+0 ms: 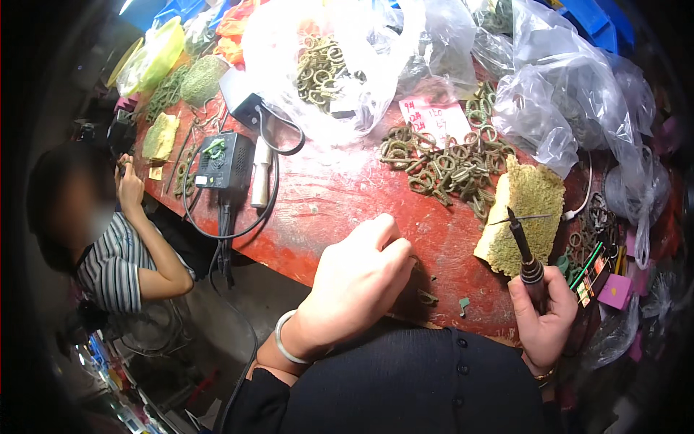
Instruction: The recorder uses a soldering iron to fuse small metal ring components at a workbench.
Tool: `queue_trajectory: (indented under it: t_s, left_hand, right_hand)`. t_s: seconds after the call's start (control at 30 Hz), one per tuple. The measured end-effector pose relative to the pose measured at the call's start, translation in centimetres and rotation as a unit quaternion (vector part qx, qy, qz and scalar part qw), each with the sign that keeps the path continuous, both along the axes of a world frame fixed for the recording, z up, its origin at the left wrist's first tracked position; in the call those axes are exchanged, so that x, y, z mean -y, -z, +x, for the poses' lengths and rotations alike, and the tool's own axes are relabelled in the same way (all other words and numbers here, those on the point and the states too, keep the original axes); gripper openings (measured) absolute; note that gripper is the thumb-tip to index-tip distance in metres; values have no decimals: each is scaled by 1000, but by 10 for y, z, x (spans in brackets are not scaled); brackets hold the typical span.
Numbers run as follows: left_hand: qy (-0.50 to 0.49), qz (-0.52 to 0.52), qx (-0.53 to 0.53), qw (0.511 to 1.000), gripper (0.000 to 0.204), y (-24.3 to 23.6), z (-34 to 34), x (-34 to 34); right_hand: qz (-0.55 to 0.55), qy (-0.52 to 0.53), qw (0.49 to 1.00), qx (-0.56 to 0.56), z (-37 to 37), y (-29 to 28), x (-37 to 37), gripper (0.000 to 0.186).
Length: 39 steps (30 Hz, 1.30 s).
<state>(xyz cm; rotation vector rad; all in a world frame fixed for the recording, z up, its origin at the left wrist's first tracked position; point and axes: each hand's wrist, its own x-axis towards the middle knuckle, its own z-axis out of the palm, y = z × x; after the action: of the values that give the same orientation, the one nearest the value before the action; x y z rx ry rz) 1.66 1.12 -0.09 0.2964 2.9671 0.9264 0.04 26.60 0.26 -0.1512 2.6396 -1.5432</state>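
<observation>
My left hand [358, 278] hangs over the front of the red table, fingers curled into a closed grip. Whatever it holds, if anything, is hidden behind the fingers. On the right, my right hand [547, 312] is wrapped round a soldering iron [531, 271] with a dark grip, its black tapered tip pointing up and away. Behind that tip lies a rough yellow-green pad [531, 192], and a thin dark needle-like piece crosses in front of the pad. Small green scraps [463, 304] lie on the table between my hands. Beyond them spreads a heap of greenish rings [455, 170].
A clear plastic bag [278, 87] with more rings stands at the back; other bags [557, 94] crowd the right. A black control box [225, 163] with looping cable sits left of centre. At far left another person [130, 253] works at the table [318, 210]. A pink block [615, 291] lies right.
</observation>
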Motion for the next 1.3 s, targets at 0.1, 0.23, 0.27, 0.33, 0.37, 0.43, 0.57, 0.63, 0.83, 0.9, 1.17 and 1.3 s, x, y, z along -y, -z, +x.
queue_trajectory:
  t_s: [0.1, 0.23, 0.27, 0.33, 0.37, 0.43, 0.57, 0.63, 0.83, 0.9, 1.17, 1.3]
  left_hand:
    - [-17, 152, -21, 988, 14, 1, -8, -4]
    - [-53, 441, 181, 877, 10, 3, -9, -12]
    - [-51, 443, 180, 877, 10, 5, -8, -16]
    - [-47, 597, 291, 746, 9, 9, -6, -23]
    - [-51, 612, 314, 724, 9, 10, -5, -25]
    - [-54, 613, 318, 721, 9, 10, -4, -27]
    - [-44, 598, 287, 747, 10, 13, -4, -29]
    - [-40, 576, 278, 768, 13, 13, -3, -30]
    - [35, 448, 197, 871, 25, 12, -7, -30]
    - [42, 429, 155, 889, 23, 13, -6, -31]
    - [44, 432, 120, 893, 23, 19, -6, -32]
    - [46, 430, 112, 895, 24, 20, -6, -32]
  right_hand:
    - [-21, 11, 999, 37, 1, -1, -2, 15]
    - [-65, -17, 995, 72, -2, -4, 7, 15]
    - [-73, -39, 994, 71, -5, -6, 10, 15]
    - [-70, -61, 993, 73, -12, -11, 17, 15]
    - [-82, -57, 993, 69, -12, -10, 22, 15]
    - [-93, -69, 992, 43, -13, -4, 23, 15]
    - [-78, -99, 991, 41, -14, -5, 21, 14]
    - [-85, -96, 990, 58, -14, -5, 21, 14]
    - [-43, -114, 992, 22, -15, -16, 20, 15]
    - [-52, -122, 991, 13, -15, -14, 21, 15]
    - [-61, -129, 990, 21, -15, -9, 20, 16]
    - [-73, -120, 989, 40, -15, -6, 18, 16]
